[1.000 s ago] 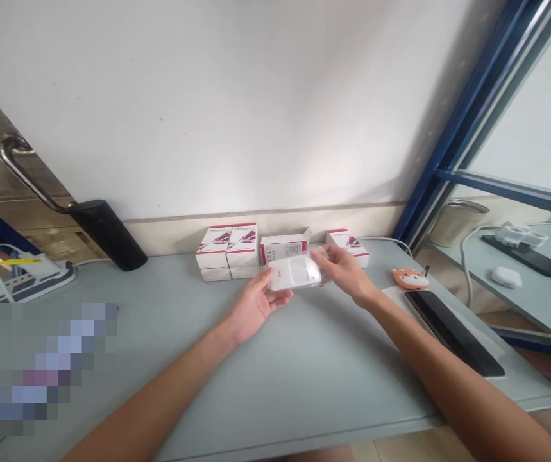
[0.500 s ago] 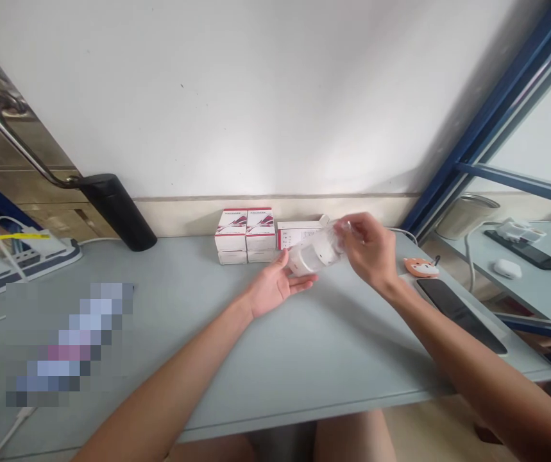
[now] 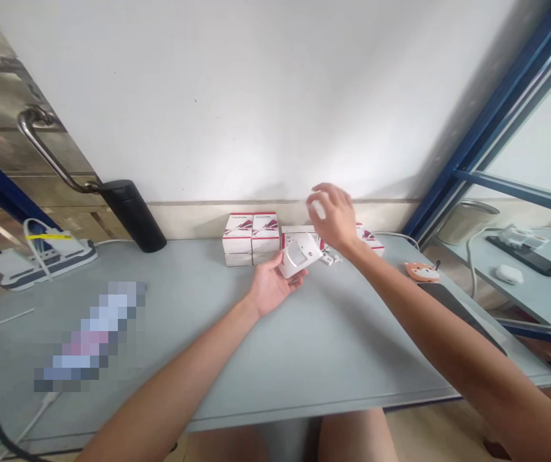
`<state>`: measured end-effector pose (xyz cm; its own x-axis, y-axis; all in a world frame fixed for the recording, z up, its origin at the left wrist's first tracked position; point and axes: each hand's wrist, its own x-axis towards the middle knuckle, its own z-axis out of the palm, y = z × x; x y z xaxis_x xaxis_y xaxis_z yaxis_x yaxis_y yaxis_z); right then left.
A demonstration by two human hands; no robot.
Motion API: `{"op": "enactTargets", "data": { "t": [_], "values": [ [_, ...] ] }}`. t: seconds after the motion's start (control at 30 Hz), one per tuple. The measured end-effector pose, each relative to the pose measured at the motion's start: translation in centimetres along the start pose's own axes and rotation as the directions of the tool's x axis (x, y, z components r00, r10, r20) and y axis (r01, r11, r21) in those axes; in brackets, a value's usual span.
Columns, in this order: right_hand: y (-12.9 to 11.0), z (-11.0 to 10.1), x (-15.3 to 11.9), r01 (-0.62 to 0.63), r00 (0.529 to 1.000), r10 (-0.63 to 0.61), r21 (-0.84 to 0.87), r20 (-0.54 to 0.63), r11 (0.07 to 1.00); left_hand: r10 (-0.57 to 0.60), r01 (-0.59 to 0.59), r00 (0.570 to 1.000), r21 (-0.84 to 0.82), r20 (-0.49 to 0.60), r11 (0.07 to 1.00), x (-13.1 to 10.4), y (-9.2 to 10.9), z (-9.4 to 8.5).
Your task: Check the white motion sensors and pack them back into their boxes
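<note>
My left hand (image 3: 274, 285) is closed round the lower left side of a white motion sensor (image 3: 301, 255), tilted, with its curved window facing up. My right hand (image 3: 335, 215) is raised beyond it near the wall, apart from the sensor. Its fingers are curled and smeared by motion, so whether anything thin is in them cannot be made out. White boxes with red print (image 3: 251, 237) are stacked left of the sensor. Behind it lies another white box (image 3: 299, 229), partly hidden. Small white parts (image 3: 330, 258) rest on the desk under my right wrist.
A black cylinder (image 3: 133, 216) leans by the wall. At left are a power strip (image 3: 49, 263), cables and a blurred-out item (image 3: 90, 340). On the right lie an orange animal-faced item (image 3: 422, 272) and a dark phone (image 3: 460, 314), beside a blue frame (image 3: 496, 176).
The clear plastic bag is off the motion sensor and no longer plainly visible. My right hand has moved left and up, away from the sensor. The view has shifted slightly.
</note>
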<state>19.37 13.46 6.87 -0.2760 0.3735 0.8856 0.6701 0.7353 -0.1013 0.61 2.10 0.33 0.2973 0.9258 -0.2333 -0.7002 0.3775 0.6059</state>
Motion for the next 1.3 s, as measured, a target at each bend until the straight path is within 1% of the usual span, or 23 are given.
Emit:
{"op": "enactTargets", "data": {
  "t": [0.03,0.1,0.17,0.2,0.27,0.3,0.33,0.37,0.43,0.47,0.5,0.53,0.57,0.63,0.7,0.77,0.83,0.87,0.93,1.0,1.1,1.17,1.3],
  "values": [
    [0.5,0.6,-0.4,0.036,0.989,-0.029,-0.051,0.146,0.998,0.009,-0.009,1.000,0.003,-0.004,1.000,-0.1,0.0,0.0],
    [1.5,1.3,-0.7,0.039,0.942,0.006,-0.126,0.336,0.991,0.017,-0.017,1.000,0.011,-0.008,1.000,-0.2,0.1,0.1],
    [2.2,1.4,-0.5,-0.008,0.885,0.067,-0.129,0.461,0.992,0.018,-0.018,1.000,0.016,-0.012,1.000,-0.3,0.1,0.1],
    [2.4,1.3,-0.2,-0.026,0.849,0.075,-0.099,0.523,0.995,0.018,-0.017,1.000,0.016,-0.013,1.000,-0.3,0.1,0.2],
    [2.3,1.0,0.4,-0.063,0.774,0.056,-0.011,0.630,0.998,0.022,-0.022,1.000,0.015,-0.011,1.000,-0.4,0.2,0.3],
    [2.2,0.8,0.7,-0.082,0.755,0.045,0.026,0.654,0.996,0.028,-0.028,1.000,0.015,-0.009,0.999,-0.5,0.2,0.4],
    [1.9,0.5,1.0,-0.103,0.761,0.044,0.054,0.648,0.993,0.034,-0.034,0.999,0.017,-0.004,0.999,-0.6,0.2,0.4],
    [1.7,0.2,1.1,-0.130,0.792,0.057,0.076,0.608,0.989,0.038,-0.038,0.999,0.017,0.000,0.999,-0.7,0.3,0.5],
    [1.0,-0.8,1.1,-0.201,0.888,0.121,0.138,0.444,0.970,0.043,-0.043,0.999,-0.002,0.002,0.999,-0.9,0.3,0.5],
    [0.6,-1.3,0.9,-0.252,0.919,0.173,0.189,0.354,0.949,0.042,-0.042,0.999,-0.021,0.000,0.999,-1.0,0.4,0.6],
    [0.1,-1.9,0.5,-0.315,0.926,0.238,0.249,0.294,0.916,0.042,-0.042,0.999,-0.041,-0.002,0.998,-1.1,0.4,0.6],
    [-0.4,-2.5,0.1,-0.389,0.909,0.308,0.306,0.280,0.869,0.042,-0.042,0.999,-0.058,-0.004,0.997,-1.2,0.4,0.6],
    [-1.0,-3.0,-0.5,-0.472,0.872,0.373,0.342,0.318,0.812,0.044,-0.044,0.999,-0.066,-0.006,0.997,-1.3,0.4,0.6],
    [-2.1,-3.7,-1.8,-0.616,0.764,0.431,0.345,0.479,0.708,0.047,-0.047,0.999,-0.058,-0.004,0.997,-1.5,0.2,0.7],
    [-3.1,-3.9,-3.3,-0.721,0.657,0.436,0.344,0.615,0.601,0.042,-0.042,0.999,-0.049,-0.001,0.998,-1.7,-0.1,0.8],
    [-3.5,-3.5,-4.9,-0.819,0.564,0.459,0.395,0.687,0.416,0.009,-0.008,1.000,-0.045,0.018,0.999,-1.8,-0.4,1.0],
    [-3.4,-3.0,-6.2,-0.862,0.503,0.466,0.459,0.728,0.214,-0.048,0.049,0.998,-0.022,0.051,0.999,-1.9,-0.8,1.1],
    [-3.2,-2.8,-6.7,-0.867,0.486,0.460,0.479,0.743,0.142,-0.080,0.080,0.995,0.004,0.061,0.997,-2.0,-1.0,1.2],
    [-2.8,-2.7,-7.4,-0.875,0.459,0.434,0.479,0.776,0.068,-0.133,0.129,0.989,0.066,0.058,0.989,-2.0,-1.3,1.4],
    [-2.6,-2.8,-7.7,-0.885,0.442,0.429,0.461,0.788,0.065,-0.156,0.152,0.987,0.092,0.038,0.984,-2.0,-1.6,1.4],
    [-2.5,-3.1,-7.7,-0.883,0.446,0.454,0.463,0.771,0.081,-0.137,0.135,0.990,0.045,0.043,0.990,-2.0,-1.8,1.4],
    [-2.2,-3.1,-7.7,-0.878,0.441,0.489,0.475,0.753,0.060,-0.121,0.119,0.991,0.041,0.057,0.992,-2.1,-2.0,1.5],
    [-0.5,-3.2,-7.6,-0.855,0.433,0.576,0.519,0.693,0.017,-0.124,0.119,0.991,0.088,0.057,0.989,-2.6,-2.4,1.7]
  ]
}}
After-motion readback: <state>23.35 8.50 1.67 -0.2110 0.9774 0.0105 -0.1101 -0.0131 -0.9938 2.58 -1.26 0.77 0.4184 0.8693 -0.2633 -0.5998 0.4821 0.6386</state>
